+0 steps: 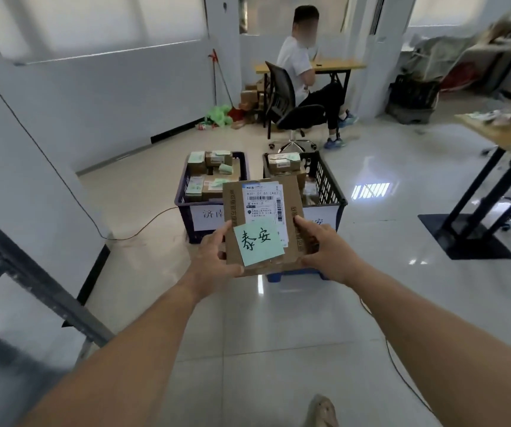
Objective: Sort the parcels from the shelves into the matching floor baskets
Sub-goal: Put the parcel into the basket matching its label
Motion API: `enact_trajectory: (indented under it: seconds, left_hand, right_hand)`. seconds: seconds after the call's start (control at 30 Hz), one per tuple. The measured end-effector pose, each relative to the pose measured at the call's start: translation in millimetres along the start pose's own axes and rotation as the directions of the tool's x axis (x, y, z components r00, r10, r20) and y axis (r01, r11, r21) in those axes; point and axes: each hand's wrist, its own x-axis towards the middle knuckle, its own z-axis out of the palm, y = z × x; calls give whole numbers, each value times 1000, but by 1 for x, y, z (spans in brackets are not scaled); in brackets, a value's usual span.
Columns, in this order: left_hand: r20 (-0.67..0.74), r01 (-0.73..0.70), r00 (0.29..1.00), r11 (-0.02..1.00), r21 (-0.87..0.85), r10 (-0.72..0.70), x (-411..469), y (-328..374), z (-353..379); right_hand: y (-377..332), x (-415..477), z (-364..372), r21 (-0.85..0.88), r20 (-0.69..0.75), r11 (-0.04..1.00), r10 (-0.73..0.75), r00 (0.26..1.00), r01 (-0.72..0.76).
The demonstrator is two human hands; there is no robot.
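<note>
Two hands carry one cardboard parcel [263,211] in the air, above the floor and in front of the two floor baskets. The left hand [214,257] grips the lower left corner, its digits curled round the edge. The right hand [325,248] grips the right edge, with the thumb pressed on the printed tape strip and the fingers hidden beneath. Both hands are closed on the parcel.

Handling: the parcel is a flat carton. Its faces show no sag or dents, so it is judged stiff and fairly light. Hold it by opposite edges, as it is held now. The green note [259,241] on the top face reads 泰安 and appears only lightly stuck, so keep thumbs off it. The shipping label [263,200] lies just above the note.

Destination: the black basket [325,180] stands just right of the purple basket [186,204]. Its sign ends in 安 and is partly hidden by the parcel, so it is judged the match. Both baskets already contain parcels. Lower the carton flat onto the stack; do not drop it.
</note>
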Motion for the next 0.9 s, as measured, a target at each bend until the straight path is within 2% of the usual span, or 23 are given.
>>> enact_trajectory:
  seconds: [0.3,0.43,0.67,0.9]
  left_hand:
    - [24,36,999,999,8,-36,170,41,60]
    - [17,49,999,997,61,-50,225,51,84]
    - [37,95,995,992,81,-98,302,42,104]
    - [40,78,996,995,57,-81,417,33,88]
  right_hand:
    - [79,140,-92,12,43,999,47,998,-47]
    - [111,188,-122,19,66,999,34,997,-35]
    - [152,261,-131,29,120,997,72,990,-76]
    - [162,366,-143,3,77,995,103,992,-104]
